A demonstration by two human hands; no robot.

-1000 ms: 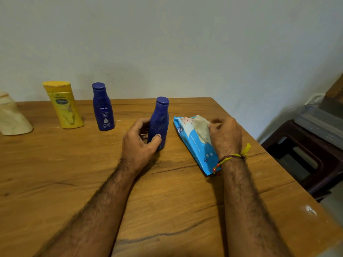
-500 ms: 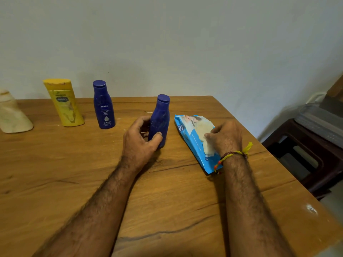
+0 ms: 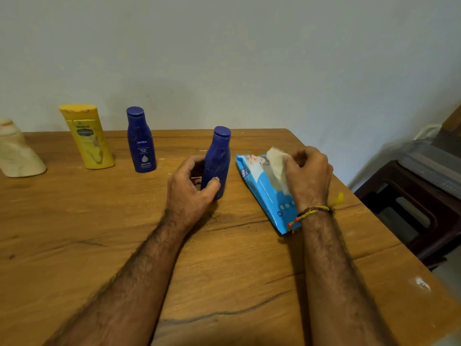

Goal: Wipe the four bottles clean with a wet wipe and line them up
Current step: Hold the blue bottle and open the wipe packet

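We see the left hand [image 3: 189,188] wrapped around the lower body of a dark blue bottle [image 3: 216,161] that stands upright on the wooden tabletop [image 3: 224,270], thumb across its front and the other fingers [image 3: 192,166] curled behind it. Just to the right of that bottle lies a light blue wet wipe pack [image 3: 264,193], flat on the tabletop with its near end under the right wrist. The right hand [image 3: 308,176] sits over the pack with its fingers bent in, pinching a pale wet wipe [image 3: 277,166] that rises out of the pack's top. A band of coloured thread [image 3: 311,212] circles the right wrist. Farther back on the left, a second blue bottle [image 3: 141,141] labelled Nivea stands upright, well apart from the held one. Beside it to the left stands a yellow bottle [image 3: 87,137], cap end up and leaning slightly. At the left edge we see a cream bottle [image 3: 17,153], partly cut off. A dark stool [image 3: 411,208] stands beyond the tabletop's right edge.
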